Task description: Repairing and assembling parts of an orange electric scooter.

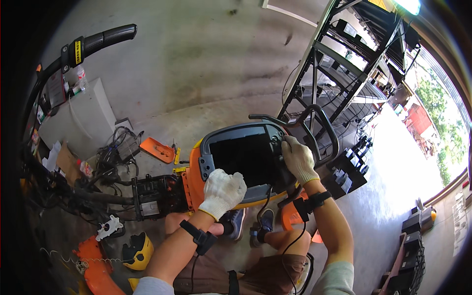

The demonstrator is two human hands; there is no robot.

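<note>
In front of me is a partly stripped electric scooter with an orange body (196, 183) and a grey-rimmed, dark open compartment (241, 157). My left hand (223, 192), in a white knit glove, is closed over the compartment's near left edge. Whatever its fingers hold, if anything, is hidden. My right hand (297, 158), gloved the same way, bends its fingers down at the compartment's right end, beside the black tubular rear rack (328, 133). What lies under those fingertips cannot be made out. A dark cable (265, 201) hangs over the near rim between my hands.
The handlebar grip (110, 40) rises at far left. Loose wiring (118, 152) and an orange panel (157, 149) lie beyond the frame. Orange and yellow body parts (139, 251) are on the floor at near left. A black metal shelf (339, 64) stands at back right.
</note>
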